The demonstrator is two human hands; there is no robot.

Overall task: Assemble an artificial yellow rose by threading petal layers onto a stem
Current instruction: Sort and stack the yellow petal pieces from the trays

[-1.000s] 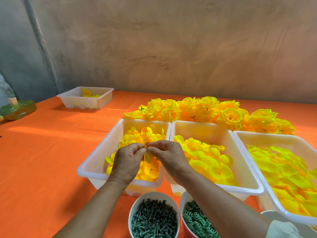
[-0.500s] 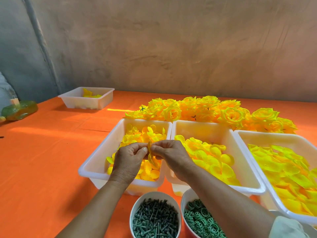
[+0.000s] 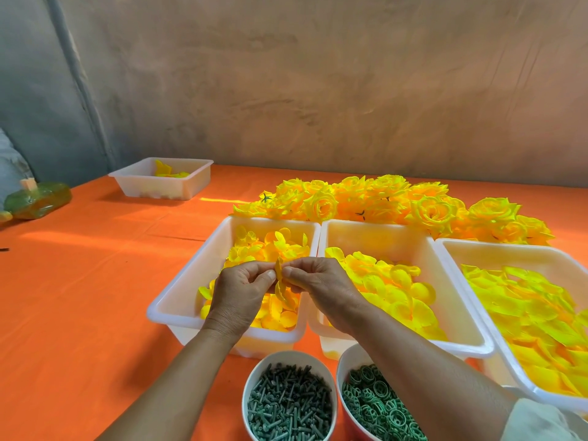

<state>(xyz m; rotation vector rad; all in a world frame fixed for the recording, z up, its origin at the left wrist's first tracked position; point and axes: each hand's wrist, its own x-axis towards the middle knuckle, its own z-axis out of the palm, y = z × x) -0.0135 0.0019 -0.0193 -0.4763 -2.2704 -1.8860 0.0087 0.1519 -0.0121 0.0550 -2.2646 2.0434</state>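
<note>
Small yellow petal layer (image 3: 280,278) is held just above the left bin (image 3: 178,302) and pinched from both sides. Left hand (image 3: 240,296) has thumb and forefinger closed on one face, right hand (image 3: 323,291) the same on the other.

Against a second ago, the layer is turned from a flatter lie to edge-on and raised a little. Both hands are kept over the same bin. Judged: the layer is being peeled apart or opened up. Threading is not yet begun, as no stem is seen in either hand.

Whether one layer or several stuck together is pinched cannot be told. Its centre hole is not visible, and the curled lower fingers are hidden.

Stem pegs (image 3: 289,402) and green rings (image 3: 375,405) are seen in cups nearest the camera, both cut off by the bottom edge. Finished roses (image 3: 381,198) are piled behind the bins.
</note>
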